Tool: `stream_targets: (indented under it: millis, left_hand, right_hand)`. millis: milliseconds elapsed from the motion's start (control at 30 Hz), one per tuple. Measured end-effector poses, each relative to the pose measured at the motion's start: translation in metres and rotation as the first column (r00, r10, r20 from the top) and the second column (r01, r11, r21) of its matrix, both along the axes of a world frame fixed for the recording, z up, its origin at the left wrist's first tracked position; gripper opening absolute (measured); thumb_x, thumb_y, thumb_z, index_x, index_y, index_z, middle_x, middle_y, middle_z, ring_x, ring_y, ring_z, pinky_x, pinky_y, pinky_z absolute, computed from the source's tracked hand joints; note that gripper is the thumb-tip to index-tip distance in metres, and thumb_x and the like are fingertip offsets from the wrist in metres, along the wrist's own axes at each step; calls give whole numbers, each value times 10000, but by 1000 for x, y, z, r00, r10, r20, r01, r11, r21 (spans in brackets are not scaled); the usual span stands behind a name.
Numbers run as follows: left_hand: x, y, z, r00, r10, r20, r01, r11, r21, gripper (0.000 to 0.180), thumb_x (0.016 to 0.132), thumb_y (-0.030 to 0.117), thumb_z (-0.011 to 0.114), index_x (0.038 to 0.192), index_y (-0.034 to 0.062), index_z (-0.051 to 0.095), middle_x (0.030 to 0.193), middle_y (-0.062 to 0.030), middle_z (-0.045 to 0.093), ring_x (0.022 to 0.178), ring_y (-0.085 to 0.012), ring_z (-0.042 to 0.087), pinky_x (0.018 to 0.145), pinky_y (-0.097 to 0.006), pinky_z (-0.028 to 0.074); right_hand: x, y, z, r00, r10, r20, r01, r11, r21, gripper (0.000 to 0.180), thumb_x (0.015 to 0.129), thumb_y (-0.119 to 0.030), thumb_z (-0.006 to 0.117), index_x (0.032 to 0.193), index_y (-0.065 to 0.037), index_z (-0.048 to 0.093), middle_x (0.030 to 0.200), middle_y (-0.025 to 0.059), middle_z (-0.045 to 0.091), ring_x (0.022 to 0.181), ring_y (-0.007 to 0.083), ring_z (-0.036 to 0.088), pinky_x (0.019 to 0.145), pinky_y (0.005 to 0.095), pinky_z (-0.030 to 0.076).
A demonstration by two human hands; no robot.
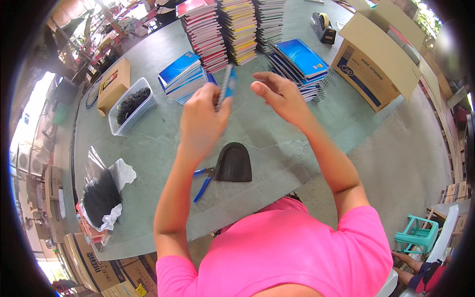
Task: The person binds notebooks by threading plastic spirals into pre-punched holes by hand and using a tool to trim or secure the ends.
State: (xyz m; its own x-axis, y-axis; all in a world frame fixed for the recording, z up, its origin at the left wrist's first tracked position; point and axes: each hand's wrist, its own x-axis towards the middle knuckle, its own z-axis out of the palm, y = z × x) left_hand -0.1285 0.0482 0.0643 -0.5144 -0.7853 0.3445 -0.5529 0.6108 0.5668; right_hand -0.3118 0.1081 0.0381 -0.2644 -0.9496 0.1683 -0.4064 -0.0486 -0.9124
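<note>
A blue spiral notebook is held up above the table, seen edge-on and blurred. It is pinched between thumb and fingers of the left hand, which is closed around its lower end. The right hand is raised just beside it, fingers loosely spread and slightly curled, nothing gripped; whether its fingertips touch the notebook cannot be told.

Below the hands, a dark half-round block is seen lying on the table, with blue-handled pliers touching its left side.

Further back, a short pile of blue notebooks is noted behind the left hand, and a second pile of blue notebooks with wire spines behind the right hand. Tall stacks of notebooks are set along the far edge.

On the left, a clear plastic tub filled with black wire coils is seen, a brown box just beside it. Nearer the person, an opened plastic bag of black coils lies at the table's left edge. An open cardboard carton stands at the right, a tape dispenser behind it. A green stool is seen on the floor at right.
</note>
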Motion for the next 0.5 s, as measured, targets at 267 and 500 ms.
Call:
stream_targets:
  millis: [267,500]
  left_hand:
    - [-33,26,-12,831,-360,-424,255,924,-285,300,773,49,648,1068,30,597,1060,-126,582,931,-246,574,754,-318,483]
    - [-42,9,-56,867,-351,-353,367,930,-25,230,778,41,638,1007,58,634,1028,-117,595,925,-215,577,749,-298,476]
  right_hand:
    - [-45,13,57,971,17,238,15,991,-132,520,850,-328,644,1222,-7,473,1140,109,572,1019,141,553,840,283,472]
    - [-175,-17,28,896,-140,-420,180,982,55,571,863,-308,604,1311,-1,428,1185,177,573,1064,243,565,913,322,438]
